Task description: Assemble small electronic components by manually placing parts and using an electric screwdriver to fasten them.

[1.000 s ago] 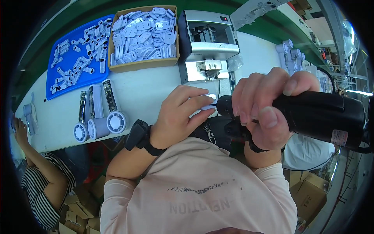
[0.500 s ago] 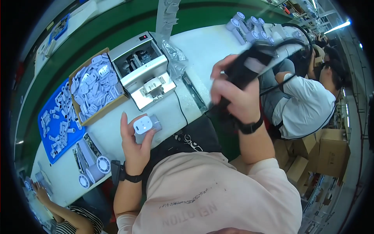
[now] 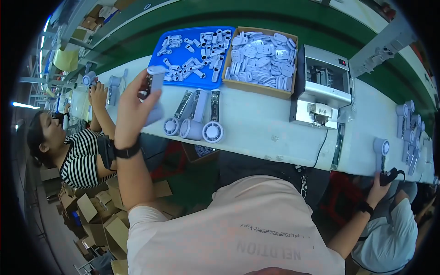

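Raised at the left, my left hand (image 3: 133, 103) is closed around a lavender fan-shaped unit (image 3: 157, 82). Its capped end points up, and a circuit board shows between my fingers. Low at the far right, my right hand (image 3: 376, 190) is closed around a black corded tool (image 3: 389, 176), whose exact kind I cannot make out. Just beyond these fingers lies another lavender unit (image 3: 381, 147), round head away from me, its lower handle partly hidden at my hand. On the white table (image 3: 256, 133), to the right of my left hand, lie several similar units (image 3: 213, 130) with bare circuit boards.
A blue tray (image 3: 183, 57) holds small lavender parts. Beside it are a cardboard box (image 3: 259, 88) of flat lavender covers and a silver machine (image 3: 321, 91). More units (image 3: 408, 123) stand at the right. People sit on both sides; cartons (image 3: 114, 229) crowd the left floor.
The view has swung left. My left hand has lifted the lavender unit out to the left, and my right hand has carried the black tool lower, to the table's right edge.
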`<state>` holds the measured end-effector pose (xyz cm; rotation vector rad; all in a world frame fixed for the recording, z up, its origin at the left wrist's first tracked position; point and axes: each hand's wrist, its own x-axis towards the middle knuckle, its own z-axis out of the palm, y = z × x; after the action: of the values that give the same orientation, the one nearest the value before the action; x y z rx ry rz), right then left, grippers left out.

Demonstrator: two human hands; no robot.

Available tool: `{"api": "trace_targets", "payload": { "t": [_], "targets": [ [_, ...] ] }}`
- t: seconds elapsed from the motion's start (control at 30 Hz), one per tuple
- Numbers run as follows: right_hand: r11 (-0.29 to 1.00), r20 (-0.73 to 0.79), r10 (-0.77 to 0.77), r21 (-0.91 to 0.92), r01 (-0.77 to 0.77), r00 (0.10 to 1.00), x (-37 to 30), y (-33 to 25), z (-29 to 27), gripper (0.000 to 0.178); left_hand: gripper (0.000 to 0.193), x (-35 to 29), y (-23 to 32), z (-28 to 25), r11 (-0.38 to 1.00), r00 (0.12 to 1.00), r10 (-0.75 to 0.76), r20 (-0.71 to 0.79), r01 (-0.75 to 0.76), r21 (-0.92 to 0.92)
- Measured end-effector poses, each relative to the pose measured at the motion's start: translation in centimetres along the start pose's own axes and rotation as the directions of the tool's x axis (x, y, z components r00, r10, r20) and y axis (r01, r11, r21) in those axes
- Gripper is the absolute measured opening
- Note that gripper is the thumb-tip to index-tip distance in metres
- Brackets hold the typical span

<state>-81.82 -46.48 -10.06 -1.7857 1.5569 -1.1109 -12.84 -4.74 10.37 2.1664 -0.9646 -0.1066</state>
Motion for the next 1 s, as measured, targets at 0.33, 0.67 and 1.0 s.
{"api": "trace_targets", "payload": {
  "t": [0.33, 0.67, 1.0],
  "targets": [
    [0.998, -0.138, 0.032, 0.061, -0.024, 0.99, -1.9, -5.8, 3.1, 0.045, 0.055, 2.4, -10.8, 3.2, 0.929, 0.871, -0.342, 0.353, 0.256, 0.267],
    [0.931, 0.146, -0.274, -0.209, 0.3, 0.951, -3.9, -20.1, -0.1, 0.049, 0.039, 4.7, -5.3, 5.0, 0.982, 0.98, 0.013, 0.199, -0.049, 0.18],
    [0.936, 0.752, -0.315, 0.144, 0.322, 0.579, -9.5, -34.5, 12.8, 0.05, 0.033, 12.9, -5.3, 13.9, 0.904, 0.919, 0.129, 0.371, -0.263, 0.338]
  ]
}}
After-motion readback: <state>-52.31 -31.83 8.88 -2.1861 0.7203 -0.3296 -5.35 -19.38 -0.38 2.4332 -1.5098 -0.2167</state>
